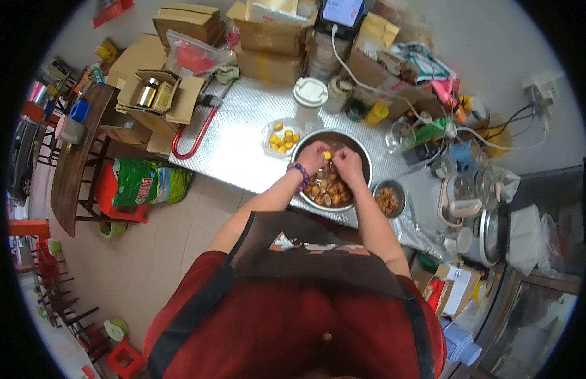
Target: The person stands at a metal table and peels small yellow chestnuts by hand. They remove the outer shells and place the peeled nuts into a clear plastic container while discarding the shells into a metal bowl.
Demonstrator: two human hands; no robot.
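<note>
Over a round stainless steel basin (370, 163), my left hand (313, 158) pinches a peeled yellow chestnut (327, 155). A beaded bracelet circles that wrist. Close by on its right, my right hand (348, 164) has its fingertips drawn together; whether they hold a scrap of skin is too small to tell. Brown chestnuts (328, 189) sit in dark liquid in the basin below both hands. Several more yellow chestnuts (288, 136) lie on a clear plastic bag (269, 150) left of the basin. A small metal bowl (403, 190) with brown peelings (386, 200) stands to the right.
The silvery embossed tabletop (245, 118) carries a white-lidded cup (311, 92), glass jars (339, 92), a red-handled U-shaped lock (198, 137) and cardboard boxes (271, 52). A white charging cable (364, 85) runs across from a phone (341, 12). An electric cooker (487, 237) stands right.
</note>
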